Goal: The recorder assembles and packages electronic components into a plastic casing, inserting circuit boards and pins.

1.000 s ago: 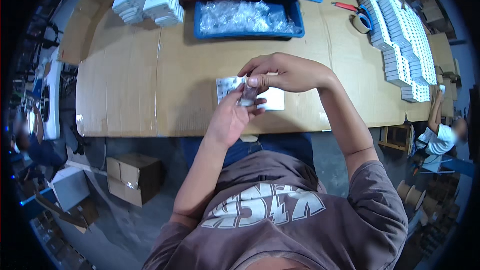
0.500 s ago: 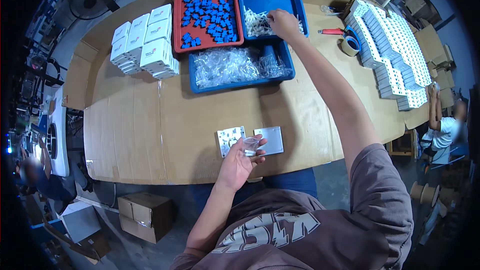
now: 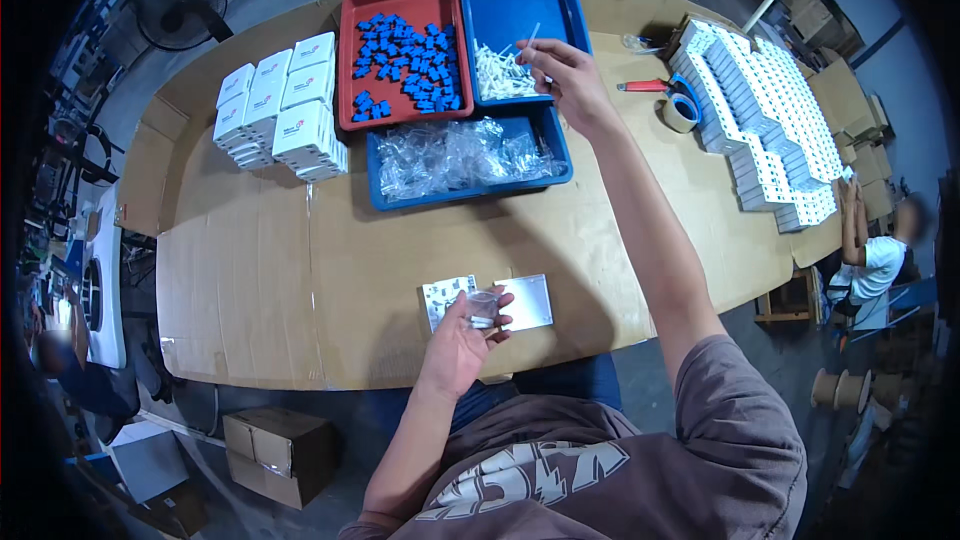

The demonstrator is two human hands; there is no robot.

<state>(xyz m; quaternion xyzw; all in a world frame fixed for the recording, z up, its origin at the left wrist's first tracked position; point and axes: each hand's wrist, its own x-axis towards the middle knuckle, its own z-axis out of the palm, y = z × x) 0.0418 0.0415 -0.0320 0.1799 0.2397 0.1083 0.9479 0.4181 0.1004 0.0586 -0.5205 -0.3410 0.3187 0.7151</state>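
Observation:
Near the table's front edge, my left hand (image 3: 462,342) is closed around a small clear plastic bag (image 3: 482,309). Under and beside it lie a white panel with cutouts (image 3: 438,298) and a plain white square panel (image 3: 535,302), partly covered by the fingers. My right hand (image 3: 572,80) is over the front right of a blue tray (image 3: 520,5), pinching a thin white stick (image 3: 533,32) that points upward. Below that hand, many similar white pieces (image 3: 498,72) lie heaped in the tray; their exact kind is too small to tell.
A red tray (image 3: 365,25) holds blue clip-like parts (image 3: 405,50). Before it, another blue tray (image 3: 400,202) holds clear bags. White boxes (image 3: 300,130) stack at left, more (image 3: 770,110) at right, near a tape roll (image 3: 680,114) and red-handled tool (image 3: 643,86). Co-workers sit either side.
My right hand has lifted out of the white pieces, and a thin white stick now shows in its fingers. My left hand still holds the clear bag; the whole view has shifted slightly.

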